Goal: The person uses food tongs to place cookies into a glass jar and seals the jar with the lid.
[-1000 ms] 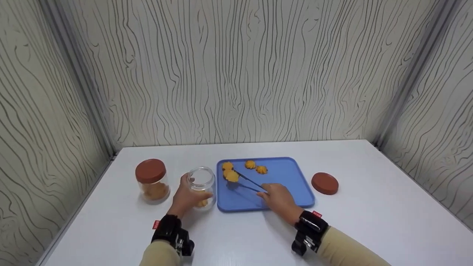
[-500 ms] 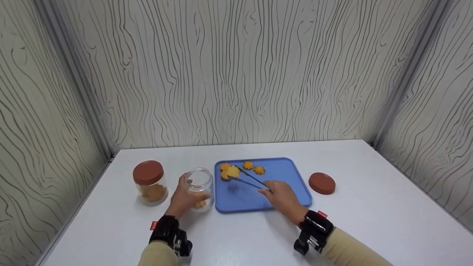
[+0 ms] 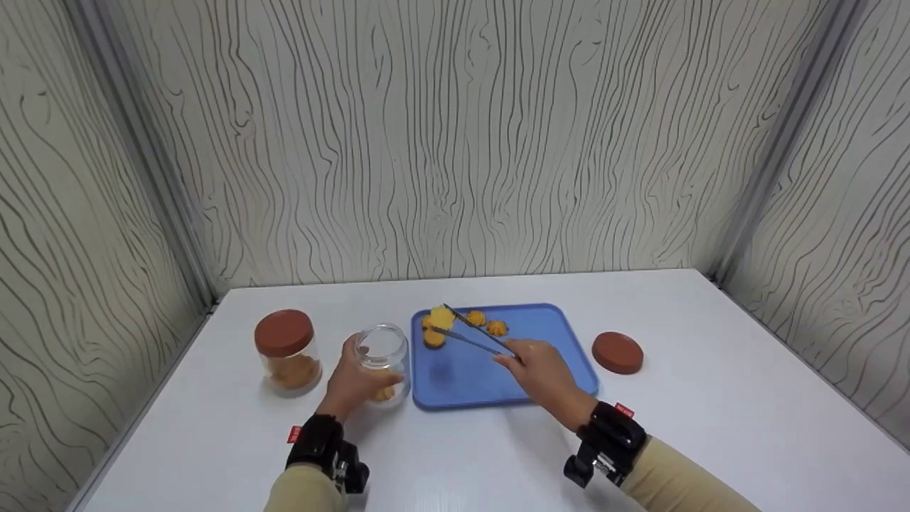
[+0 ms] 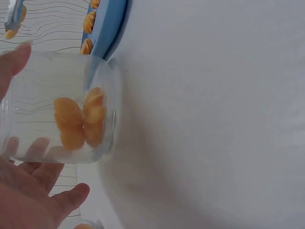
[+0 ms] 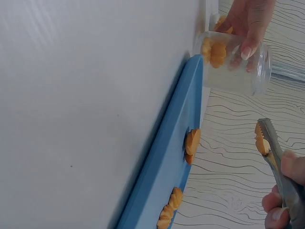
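Observation:
My left hand (image 3: 357, 382) grips an uncapped clear jar (image 3: 384, 348) that stands on the table at the left side of a blue tray (image 3: 490, 384). Several cookies (image 4: 76, 121) lie at the bottom of this jar in the left wrist view. Above the tray, my right hand (image 3: 544, 373) holds metal tongs (image 3: 480, 340), which pinch a piped yellow cookie (image 3: 441, 317) between their tips. The right wrist view shows the tongs' cookie (image 5: 261, 140) raised clear of the tray. Under and behind it, several cookies (image 3: 497, 328) rest along the tray's far side.
A second jar (image 3: 293, 371) with a red-brown lid (image 3: 284, 331) stands at the left with cookies inside. Right of the tray, a loose red-brown lid (image 3: 618, 352) lies on the white table (image 3: 455, 462). Wood-patterned panels (image 3: 455, 142) enclose the back and sides.
My right hand has lifted the tongs with the cookie up and away from the tray. My left hand keeps its hold on the jar. The head view has shifted slightly.

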`<act>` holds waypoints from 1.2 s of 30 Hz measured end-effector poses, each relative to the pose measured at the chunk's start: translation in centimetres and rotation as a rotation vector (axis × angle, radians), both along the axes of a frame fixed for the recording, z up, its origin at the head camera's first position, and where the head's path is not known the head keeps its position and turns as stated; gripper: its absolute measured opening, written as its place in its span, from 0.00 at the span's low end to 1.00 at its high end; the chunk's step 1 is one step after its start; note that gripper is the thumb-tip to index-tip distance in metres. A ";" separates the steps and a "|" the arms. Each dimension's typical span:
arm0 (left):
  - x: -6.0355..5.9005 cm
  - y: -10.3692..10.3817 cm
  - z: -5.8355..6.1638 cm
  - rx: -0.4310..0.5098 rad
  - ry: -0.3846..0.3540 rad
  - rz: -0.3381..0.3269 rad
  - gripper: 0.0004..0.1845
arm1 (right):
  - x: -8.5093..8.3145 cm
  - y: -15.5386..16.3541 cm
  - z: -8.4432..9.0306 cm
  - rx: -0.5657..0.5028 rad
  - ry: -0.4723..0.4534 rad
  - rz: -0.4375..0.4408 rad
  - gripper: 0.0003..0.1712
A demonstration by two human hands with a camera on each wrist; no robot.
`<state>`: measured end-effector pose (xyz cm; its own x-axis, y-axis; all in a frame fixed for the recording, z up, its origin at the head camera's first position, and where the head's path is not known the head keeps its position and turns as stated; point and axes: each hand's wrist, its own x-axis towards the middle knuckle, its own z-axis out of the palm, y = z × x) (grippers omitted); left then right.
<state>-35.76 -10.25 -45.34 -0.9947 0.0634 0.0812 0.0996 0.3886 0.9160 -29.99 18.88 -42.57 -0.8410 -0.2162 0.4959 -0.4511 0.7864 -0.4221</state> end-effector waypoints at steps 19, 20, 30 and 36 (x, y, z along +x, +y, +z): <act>-0.2 -0.1 -0.2 0.010 -0.039 0.002 0.56 | 0.9 -2.2 1.1 -0.018 0.097 0.100 0.18; -0.2 -0.1 -0.3 0.015 -0.041 0.002 0.56 | 1.0 -2.3 1.1 -0.012 0.099 0.109 0.18; -0.3 0.0 -0.1 0.012 -0.103 -0.005 0.59 | 1.4 -4.1 0.7 0.006 0.037 0.184 0.19; -0.3 0.0 -0.1 0.062 -0.138 -0.010 0.59 | 1.2 -5.1 0.7 -0.005 0.031 0.189 0.18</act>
<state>-36.08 -10.29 -45.40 -0.9960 0.0730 -0.0525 -0.0256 0.3301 0.9436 -28.82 13.82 -41.82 -0.7701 -0.3664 0.5221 -0.6032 0.6846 -0.4092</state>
